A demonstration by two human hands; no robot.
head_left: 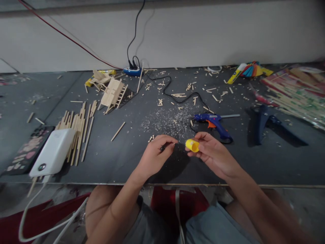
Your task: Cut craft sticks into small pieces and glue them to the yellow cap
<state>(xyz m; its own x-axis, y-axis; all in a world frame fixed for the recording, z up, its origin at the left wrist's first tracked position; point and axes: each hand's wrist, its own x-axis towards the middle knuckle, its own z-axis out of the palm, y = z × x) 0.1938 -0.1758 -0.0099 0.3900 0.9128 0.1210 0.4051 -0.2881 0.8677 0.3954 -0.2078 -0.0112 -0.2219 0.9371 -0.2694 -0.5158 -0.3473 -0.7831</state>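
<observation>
My right hand (210,152) grips a short yellow cylinder (192,145), which looks like a hollow cap, its open end turned toward me. Close by on the left, my left hand (159,152) has thumb and forefinger pinched together; anything between the fingertips is too small to make out. The two hands are apart, above the front part of the dark table (122,149). Behind the right hand a blue glue gun (215,123) with an orange trigger lies on its side, a glue stick poking out of its back. White shavings (167,122) and small wood bits are scattered just beyond my hands.
At left lie wooden sticks (78,132), a white power bank (54,152) with a cable, and a phone (30,149). A small stick-built model (113,93) stands behind them. A blue power strip (132,71), a dark cutter-like tool (269,125) and bagged sticks (299,91) are further off.
</observation>
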